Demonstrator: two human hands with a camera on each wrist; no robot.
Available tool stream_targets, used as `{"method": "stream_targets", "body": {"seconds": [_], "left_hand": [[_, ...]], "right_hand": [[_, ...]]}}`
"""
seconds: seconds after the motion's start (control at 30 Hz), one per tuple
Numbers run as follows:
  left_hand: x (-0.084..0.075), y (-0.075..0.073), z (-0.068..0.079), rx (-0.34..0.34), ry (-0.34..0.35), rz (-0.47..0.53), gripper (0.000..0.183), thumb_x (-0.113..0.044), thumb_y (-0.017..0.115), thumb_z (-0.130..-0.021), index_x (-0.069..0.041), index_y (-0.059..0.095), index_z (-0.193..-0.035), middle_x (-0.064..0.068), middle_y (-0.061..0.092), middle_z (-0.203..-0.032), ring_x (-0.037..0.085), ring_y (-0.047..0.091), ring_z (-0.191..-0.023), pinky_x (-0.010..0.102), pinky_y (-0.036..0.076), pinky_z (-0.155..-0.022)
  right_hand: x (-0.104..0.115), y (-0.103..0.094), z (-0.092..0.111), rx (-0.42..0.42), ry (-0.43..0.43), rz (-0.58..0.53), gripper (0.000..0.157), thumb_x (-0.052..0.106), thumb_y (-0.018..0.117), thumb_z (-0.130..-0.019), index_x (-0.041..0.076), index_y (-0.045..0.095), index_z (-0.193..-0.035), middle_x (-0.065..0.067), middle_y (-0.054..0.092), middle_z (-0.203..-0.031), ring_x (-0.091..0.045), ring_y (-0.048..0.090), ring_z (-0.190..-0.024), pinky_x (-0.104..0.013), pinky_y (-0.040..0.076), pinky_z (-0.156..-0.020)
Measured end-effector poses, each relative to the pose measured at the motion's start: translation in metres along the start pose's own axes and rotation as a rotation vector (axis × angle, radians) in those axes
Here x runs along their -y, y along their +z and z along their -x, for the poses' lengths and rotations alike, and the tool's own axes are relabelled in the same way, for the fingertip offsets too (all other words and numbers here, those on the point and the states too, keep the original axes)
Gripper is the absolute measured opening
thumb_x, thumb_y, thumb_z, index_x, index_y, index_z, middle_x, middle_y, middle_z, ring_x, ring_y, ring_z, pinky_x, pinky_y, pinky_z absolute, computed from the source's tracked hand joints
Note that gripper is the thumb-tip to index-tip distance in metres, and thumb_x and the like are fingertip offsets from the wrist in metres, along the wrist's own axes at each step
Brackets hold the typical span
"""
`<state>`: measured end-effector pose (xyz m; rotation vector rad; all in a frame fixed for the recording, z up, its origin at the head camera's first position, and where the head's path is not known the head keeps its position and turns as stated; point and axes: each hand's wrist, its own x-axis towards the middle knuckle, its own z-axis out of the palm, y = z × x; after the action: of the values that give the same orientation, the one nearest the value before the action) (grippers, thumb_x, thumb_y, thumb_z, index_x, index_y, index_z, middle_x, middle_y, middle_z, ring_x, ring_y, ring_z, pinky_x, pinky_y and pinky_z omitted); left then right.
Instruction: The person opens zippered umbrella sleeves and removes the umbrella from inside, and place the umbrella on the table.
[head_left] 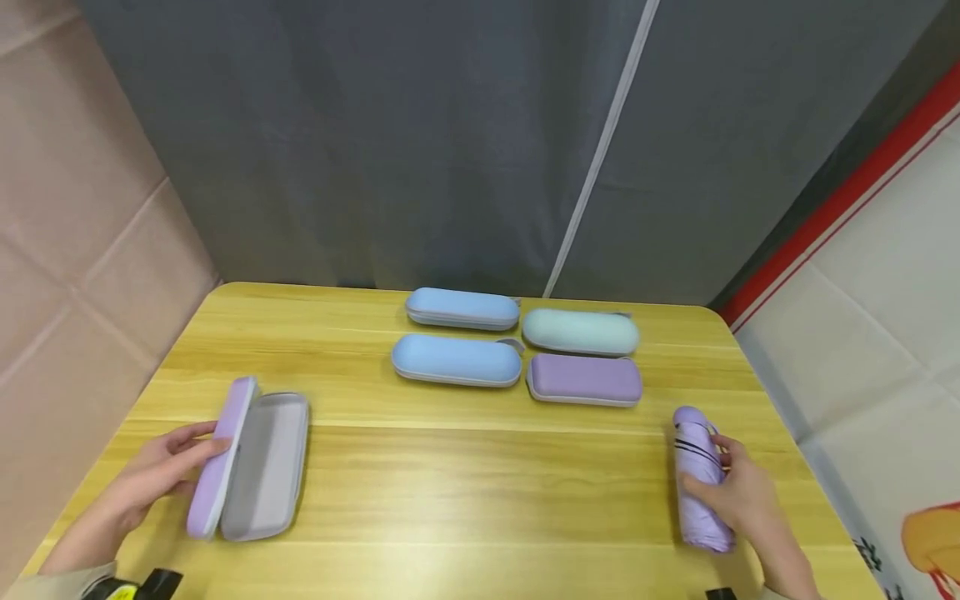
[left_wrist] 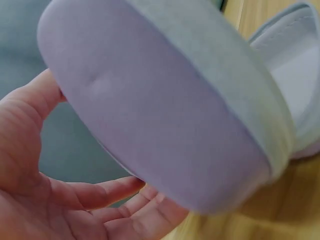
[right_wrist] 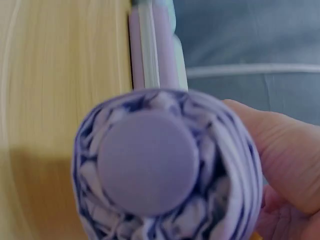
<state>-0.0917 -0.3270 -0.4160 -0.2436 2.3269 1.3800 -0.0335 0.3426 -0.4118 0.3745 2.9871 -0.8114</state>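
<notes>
My left hand [head_left: 161, 471] grips the upright lid of an opened purple zip case [head_left: 217, 471] at the left of the table. Its grey-lined other half lies open beside the lid. In the left wrist view, the thumb and fingers [left_wrist: 115, 192] are spread along the outer face of the purple lid [left_wrist: 150, 100]. At the right side, my right hand [head_left: 742, 492] holds a folded lavender umbrella [head_left: 701, 508] with dark stripes, thumb on one side and fingers on the other. Seen end-on in the right wrist view, the umbrella [right_wrist: 147, 162] shows its round cap amid bunched fabric.
Closed cases sit toward the back of the wooden table [head_left: 450, 483]: two blue cases [head_left: 457, 360], a mint case [head_left: 581, 332] and a purple case [head_left: 585, 379]. A grey curtain [head_left: 375, 150] hangs behind. Tiled walls stand at both sides.
</notes>
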Motion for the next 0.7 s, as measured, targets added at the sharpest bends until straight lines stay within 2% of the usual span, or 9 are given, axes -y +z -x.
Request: {"method": "stream_targets", "body": {"seconds": [0.1, 0.2, 0.3, 0.43, 0.5, 0.6, 0.7], "left_hand": [[0.004, -0.020, 0.002, -0.004, -0.040, -0.076, 0.077, -0.035, 0.051, -0.094, 0.020, 0.017, -0.137, 0.016, 0.062, -0.107, 0.005, 0.060, -0.079, 0.033, 0.054, -0.069], [0.006, -0.034, 0.003, -0.024, -0.041, -0.162, 0.079, -0.035, 0.053, -0.093, 0.022, 0.018, -0.135, 0.031, 0.058, -0.108, 0.010, 0.061, -0.079, 0.033, 0.054, -0.067], [0.005, -0.041, 0.001, -0.081, -0.023, -0.323, 0.083, -0.037, 0.058, -0.090, 0.026, 0.022, -0.129, 0.042, 0.050, -0.112, 0.020, 0.063, -0.079, 0.031, 0.053, -0.063], [0.003, -0.044, 0.000, -0.187, 0.013, -0.584, 0.089, -0.045, 0.065, -0.083, 0.028, 0.031, -0.120, 0.043, 0.051, -0.104, 0.038, 0.061, -0.079, 0.037, 0.049, -0.060], [0.004, -0.043, 0.001, -0.241, 0.040, -0.671, 0.090, -0.048, 0.067, -0.079, 0.027, 0.036, -0.116, 0.041, 0.053, -0.098, 0.039, 0.059, -0.075, 0.038, 0.046, -0.057], [0.005, -0.041, 0.004, -0.301, 0.052, -0.720, 0.089, -0.051, 0.069, -0.076, 0.024, 0.040, -0.114, 0.039, 0.054, -0.094, 0.036, 0.056, -0.069, 0.037, 0.041, -0.051], [0.006, -0.038, 0.005, -0.329, 0.019, -0.732, 0.090, -0.054, 0.069, -0.074, 0.021, 0.039, -0.115, 0.038, 0.053, -0.092, 0.035, 0.054, -0.067, 0.037, 0.037, -0.049]], "right_hand": [[-0.020, -0.012, -0.002, 0.013, 0.027, 0.052, 0.082, 0.026, 0.074, -0.074, -0.017, 0.032, -0.129, -0.040, 0.051, -0.109, -0.043, 0.058, -0.088, -0.039, 0.050, -0.063], [-0.037, -0.020, -0.005, 0.037, 0.063, 0.092, 0.085, 0.028, 0.074, -0.075, -0.019, 0.028, -0.129, -0.042, 0.047, -0.112, -0.044, 0.057, -0.088, -0.042, 0.049, -0.065], [-0.050, -0.023, -0.007, 0.032, 0.055, 0.136, 0.085, 0.029, 0.075, -0.074, -0.020, 0.030, -0.127, -0.042, 0.047, -0.111, -0.043, 0.056, -0.085, -0.043, 0.048, -0.064], [-0.063, -0.022, -0.008, 0.007, 0.030, 0.191, 0.083, 0.029, 0.076, -0.071, -0.018, 0.034, -0.125, -0.040, 0.050, -0.107, -0.041, 0.056, -0.082, -0.042, 0.046, -0.062], [-0.068, -0.021, -0.008, 0.017, 0.038, 0.203, 0.084, 0.029, 0.076, -0.070, -0.017, 0.034, -0.125, -0.040, 0.050, -0.107, -0.042, 0.056, -0.082, -0.045, 0.046, -0.063], [-0.074, -0.022, -0.009, 0.044, 0.048, 0.221, 0.086, 0.030, 0.076, -0.069, -0.016, 0.031, -0.126, -0.040, 0.048, -0.108, -0.042, 0.055, -0.083, -0.049, 0.045, -0.065], [-0.077, -0.024, -0.010, 0.073, 0.064, 0.241, 0.088, 0.032, 0.076, -0.070, -0.016, 0.029, -0.128, -0.039, 0.048, -0.109, -0.041, 0.055, -0.084, -0.050, 0.045, -0.066]]}}
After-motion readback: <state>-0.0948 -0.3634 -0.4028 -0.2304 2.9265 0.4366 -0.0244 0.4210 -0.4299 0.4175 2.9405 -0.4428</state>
